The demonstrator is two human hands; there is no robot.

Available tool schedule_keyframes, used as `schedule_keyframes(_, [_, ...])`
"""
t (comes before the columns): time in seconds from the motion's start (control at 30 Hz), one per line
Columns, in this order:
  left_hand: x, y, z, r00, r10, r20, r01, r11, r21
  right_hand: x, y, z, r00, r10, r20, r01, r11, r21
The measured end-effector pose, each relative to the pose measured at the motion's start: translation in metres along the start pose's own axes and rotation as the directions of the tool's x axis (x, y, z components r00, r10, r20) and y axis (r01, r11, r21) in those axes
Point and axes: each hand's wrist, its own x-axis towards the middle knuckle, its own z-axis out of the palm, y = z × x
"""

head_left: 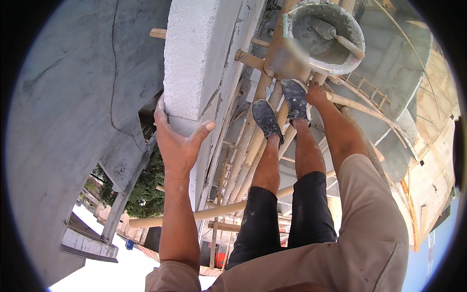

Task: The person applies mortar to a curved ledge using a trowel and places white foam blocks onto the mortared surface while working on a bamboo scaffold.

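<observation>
A white, rough-faced block (187, 58) lies along the top of a wall at my left. My left hand (177, 143) grips its near end, with fingers along the left side and the thumb spread to the right. My right hand (317, 93) is low beside my right shoe, its fingers curled against a bamboo pole (319, 78). Just beyond it stands a round bucket (361, 36), crusted with grey mortar. A trowel (325, 30) rests inside the bucket, its handle leaning over the rim. Part of the right hand's grip is hidden.
Both my shoes (266, 119) stand on lashed bamboo poles (248, 151), with gaps and a long drop below. A bamboo pole (214, 212) crosses near my knees. A grey plastered wall (73, 97) with a hanging wire rises at the left. Trees (146, 187) show far below.
</observation>
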Motion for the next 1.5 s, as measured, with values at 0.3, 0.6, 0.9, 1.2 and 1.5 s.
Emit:
schedule_keyframes(0.3, [0.0,-0.004,0.036,0.963,-0.021,-0.269,0.084,0.971,0.226,0.04,0.007,0.022,0.998,-0.021,0.059,0.022,1.0,-0.002])
schedule_keyframes(0.6, [0.0,-0.005,0.044,0.964,-0.059,-0.258,0.116,0.971,0.21,-0.004,0.017,-0.026,0.97,-0.244,0.004,0.244,0.968,0.062])
schedule_keyframes(0.9, [-0.002,0.002,0.024,0.974,-0.059,-0.217,0.102,0.975,0.195,-0.203,0.001,-0.089,0.921,-0.384,-0.057,0.37,0.824,0.428])
schedule_keyframes(1.2, [-0.004,-0.014,0.031,0.951,0.013,-0.308,0.08,0.955,0.285,-0.274,-0.086,-0.354,0.962,-0.182,-0.206,0.273,0.699,0.66])
schedule_keyframes(1.5, [-0.005,-0.018,0.026,0.972,-0.069,-0.226,0.116,0.973,0.2,-0.15,-0.198,-0.6,0.536,-0.584,-0.61,0.32,0.809,-0.493])
